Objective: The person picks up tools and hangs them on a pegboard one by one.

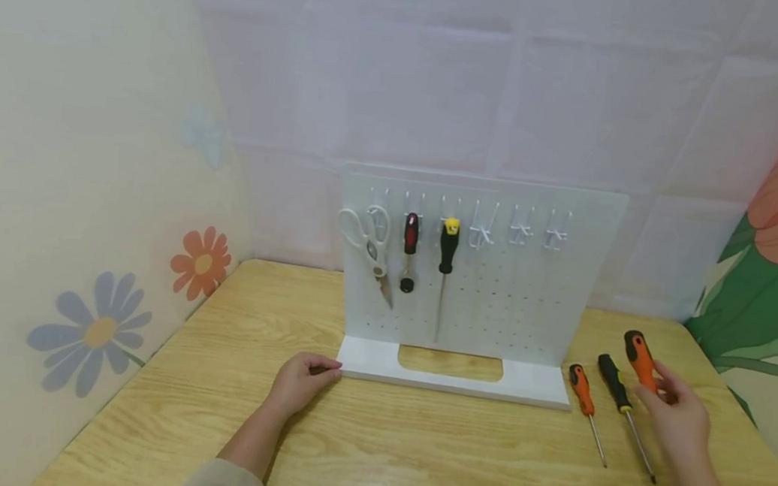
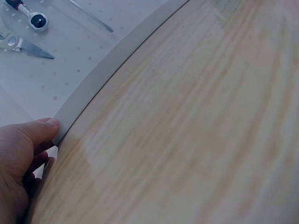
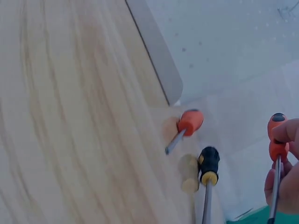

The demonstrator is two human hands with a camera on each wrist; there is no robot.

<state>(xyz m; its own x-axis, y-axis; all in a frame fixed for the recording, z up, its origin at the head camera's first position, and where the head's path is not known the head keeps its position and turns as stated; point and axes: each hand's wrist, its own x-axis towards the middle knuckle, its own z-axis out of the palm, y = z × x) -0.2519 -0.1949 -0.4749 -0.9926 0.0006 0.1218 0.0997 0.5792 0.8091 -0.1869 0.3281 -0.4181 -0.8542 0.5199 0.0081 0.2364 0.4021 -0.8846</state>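
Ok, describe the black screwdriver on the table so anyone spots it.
Find the white pegboard standing on the wooden table. Past its right end, the black screwdriver lies between a smaller orange screwdriver and the right hand, which holds an orange one. Of the three, only its handle shows no orange.

Fingers (image 2: 41, 131) at white base (image 2: 105, 66)

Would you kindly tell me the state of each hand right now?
Left hand: closed, holding the white base by its left corner.
Right hand: closed, holding an orange-and-black screwdriver.
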